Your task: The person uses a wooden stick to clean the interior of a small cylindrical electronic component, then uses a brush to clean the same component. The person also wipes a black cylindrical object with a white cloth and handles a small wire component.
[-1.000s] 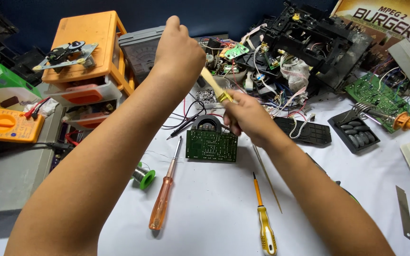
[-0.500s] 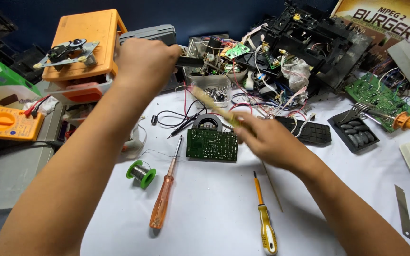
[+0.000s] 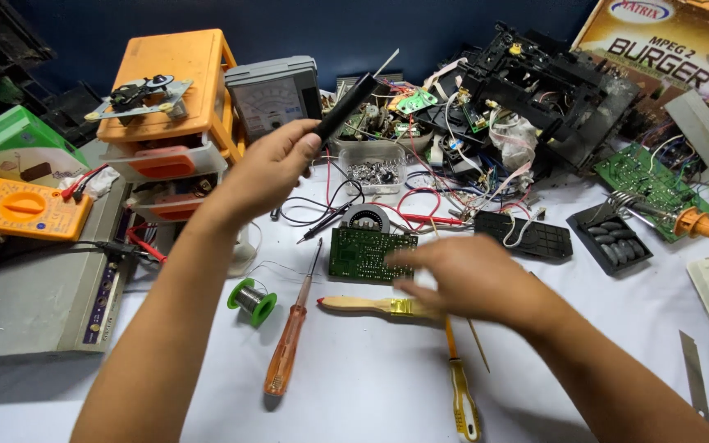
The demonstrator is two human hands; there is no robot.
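My left hand is raised over the back of the table and grips a black pen-shaped probe that points up and to the right. My right hand hovers low and blurred, fingers spread, holding nothing. Just under it lies a wooden-handled brush, flat on the white table with its bristle end hidden by the hand. A small green circuit board rests just behind the brush, between the two hands.
A green solder spool, an orange-handled screwdriver and a yellow screwdriver lie in front. A clear box of screws, an analog meter, orange drawers, an orange multimeter and a soldering iron crowd the back and sides.
My right hand lowered the brush onto the table and let it go. My left hand came back from the rear clutter with the black probe in it.
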